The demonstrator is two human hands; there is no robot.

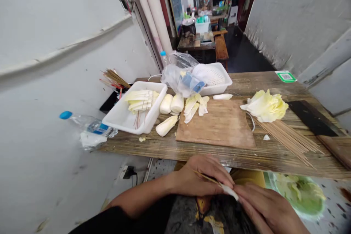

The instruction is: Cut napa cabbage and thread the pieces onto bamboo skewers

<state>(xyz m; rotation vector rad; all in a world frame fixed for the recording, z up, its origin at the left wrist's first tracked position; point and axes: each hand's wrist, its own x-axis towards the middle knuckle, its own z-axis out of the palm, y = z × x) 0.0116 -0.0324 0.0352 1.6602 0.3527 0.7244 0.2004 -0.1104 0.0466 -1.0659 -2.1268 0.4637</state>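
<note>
Below the table's front edge, my left hand [201,176] is closed around a thin bamboo skewer [205,177]. My right hand [267,206] pinches a small white piece of cabbage stem [229,191] at the skewer's tip. Both hands meet over my lap. On the wooden table [271,153] lies a cutting board [218,123] with cut cabbage strips [195,105] at its far left corner. A white tray [122,119] to the left holds skewered cabbage pieces [140,99]. A pile of loose skewers [287,135] lies to the right, beside a leafy cabbage chunk [266,106].
A cleaver [312,119] rests at the table's right end. Cabbage stem chunks [171,104] lie between tray and board. A second white tray [219,87] with plastic bags stands behind. A water bottle [87,124] lies at the left edge. A green basin [301,192] of leaves sits below right. A person sits far back.
</note>
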